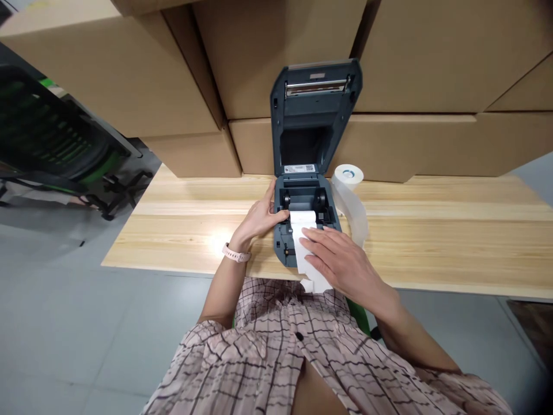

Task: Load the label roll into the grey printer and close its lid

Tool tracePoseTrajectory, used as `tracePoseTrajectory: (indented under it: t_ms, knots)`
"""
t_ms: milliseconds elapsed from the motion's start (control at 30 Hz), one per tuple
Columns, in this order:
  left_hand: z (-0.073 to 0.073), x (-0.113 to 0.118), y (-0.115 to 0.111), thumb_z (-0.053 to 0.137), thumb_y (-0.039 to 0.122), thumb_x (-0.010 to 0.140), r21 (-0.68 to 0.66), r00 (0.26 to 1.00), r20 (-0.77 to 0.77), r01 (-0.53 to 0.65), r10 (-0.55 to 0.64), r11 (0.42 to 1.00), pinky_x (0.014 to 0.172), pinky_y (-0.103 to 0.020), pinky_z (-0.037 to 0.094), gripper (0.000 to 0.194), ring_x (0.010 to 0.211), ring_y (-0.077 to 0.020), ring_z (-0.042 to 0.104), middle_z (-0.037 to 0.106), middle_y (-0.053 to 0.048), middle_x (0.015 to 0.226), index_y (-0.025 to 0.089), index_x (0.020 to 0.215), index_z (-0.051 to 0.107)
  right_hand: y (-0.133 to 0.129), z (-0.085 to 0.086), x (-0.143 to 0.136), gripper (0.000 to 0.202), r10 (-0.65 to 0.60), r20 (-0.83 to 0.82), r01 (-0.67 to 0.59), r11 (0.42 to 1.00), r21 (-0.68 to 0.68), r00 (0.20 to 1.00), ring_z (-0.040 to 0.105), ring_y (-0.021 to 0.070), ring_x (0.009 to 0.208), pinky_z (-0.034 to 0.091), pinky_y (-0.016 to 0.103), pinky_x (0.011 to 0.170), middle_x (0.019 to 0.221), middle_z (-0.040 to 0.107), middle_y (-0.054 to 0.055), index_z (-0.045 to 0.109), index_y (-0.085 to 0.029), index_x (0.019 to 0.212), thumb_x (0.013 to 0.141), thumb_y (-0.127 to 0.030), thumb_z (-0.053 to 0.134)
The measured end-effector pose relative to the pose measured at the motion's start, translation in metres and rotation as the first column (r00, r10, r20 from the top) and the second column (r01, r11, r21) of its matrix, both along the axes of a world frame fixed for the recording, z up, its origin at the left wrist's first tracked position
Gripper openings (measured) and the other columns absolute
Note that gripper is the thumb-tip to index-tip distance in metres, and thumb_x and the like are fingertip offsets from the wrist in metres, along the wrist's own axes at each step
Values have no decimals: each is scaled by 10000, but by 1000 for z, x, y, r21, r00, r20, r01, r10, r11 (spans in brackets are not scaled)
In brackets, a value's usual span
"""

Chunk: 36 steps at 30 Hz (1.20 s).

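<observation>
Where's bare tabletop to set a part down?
Biggest patch: wooden tabletop right of the loose paper strip, in front of the cardboard boxes. Smaller: left of the left hand, out to the tabletop's left edge. Crowded: the open label printer, both hands on it or its paper; right hand; paper roll close beside.

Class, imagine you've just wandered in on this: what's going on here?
A person sits at a wooden table with a dark label printer before them, its lid standing open. Their left hand steadies the printer's left side, thumb at the rim. Their right hand lies over a white paper strip that runs from inside the printer past its front. Behind the printer's right side stands a partly unwound white roll.
</observation>
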<state>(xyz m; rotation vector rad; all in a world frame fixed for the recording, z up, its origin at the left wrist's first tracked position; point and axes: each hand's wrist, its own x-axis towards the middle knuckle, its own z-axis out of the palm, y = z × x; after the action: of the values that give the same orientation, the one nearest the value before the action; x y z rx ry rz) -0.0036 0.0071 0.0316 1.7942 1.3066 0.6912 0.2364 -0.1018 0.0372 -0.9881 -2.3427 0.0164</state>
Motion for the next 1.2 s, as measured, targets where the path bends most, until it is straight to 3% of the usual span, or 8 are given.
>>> tracePoseTrajectory:
  t_ms: [200,467,800,933,1000,1067,1133,1200]
  knots:
    - [-3,-3,0,692,629,904,-12,997,63,34,-33,999,652,-315,399,1052,656,-197,509,542,22,725,249,1723,152,-1,-2,-3,260,-27,22,26,1000,14,999,728,258,1239,582,513,1086,1363,753,91,652,-213,1314,1075,-242,555]
    - [1,0,-5,746,650,869,-70,985,170,5,7,998,740,-409,523,1088,847,-286,654,699,-80,939,259,1720,192,-3,-2,-2,259,-39,31,38,999,18,999,725,255,1238,576,500,1075,1370,749,94,644,-211,1315,1072,-239,560]
    - [2,0,-6,756,645,869,-67,985,172,-9,20,998,716,-400,519,1058,788,-268,643,662,-58,850,284,1713,232,-8,-2,-2,291,-53,10,54,998,-19,999,719,272,1259,590,525,1070,1387,742,97,665,-227,1338,1069,-230,555]
    - [2,-1,-5,726,670,882,-68,987,159,30,-18,997,704,-371,499,1077,753,-246,616,613,-32,794,269,1722,185,-7,19,14,270,127,-83,-138,980,-143,988,745,268,1212,602,572,1071,1327,776,26,684,-303,1317,1074,-284,567]
    - [3,-2,-5,723,679,880,-72,989,149,35,-23,997,687,-357,473,1101,700,-224,572,538,2,725,257,1726,158,9,41,26,288,150,-243,-189,971,-147,958,758,243,1171,609,558,1082,1267,795,-41,676,-410,1329,1065,-331,590]
    - [4,-2,-5,737,684,866,-81,988,151,22,-9,996,679,-350,452,1133,665,-206,529,468,28,687,247,1728,146,44,66,37,343,-50,-431,33,998,-48,901,703,261,1276,577,552,1128,1374,741,-42,645,-476,1386,1054,-407,594]
    - [4,-2,-4,751,699,846,-104,985,174,18,0,994,667,-344,437,1168,637,-190,501,443,37,677,243,1729,136,96,91,42,440,-186,-595,205,978,-36,782,568,274,1461,464,494,1240,1552,612,-24,588,-422,1473,1070,-564,483]
    - [2,-1,-2,711,745,854,-130,978,209,20,8,991,645,-344,431,1154,603,-177,482,461,33,670,241,1727,150,152,110,42,628,-229,-673,171,973,-153,704,395,263,1593,404,415,1261,1689,463,-42,488,-385,1561,1025,-710,459]
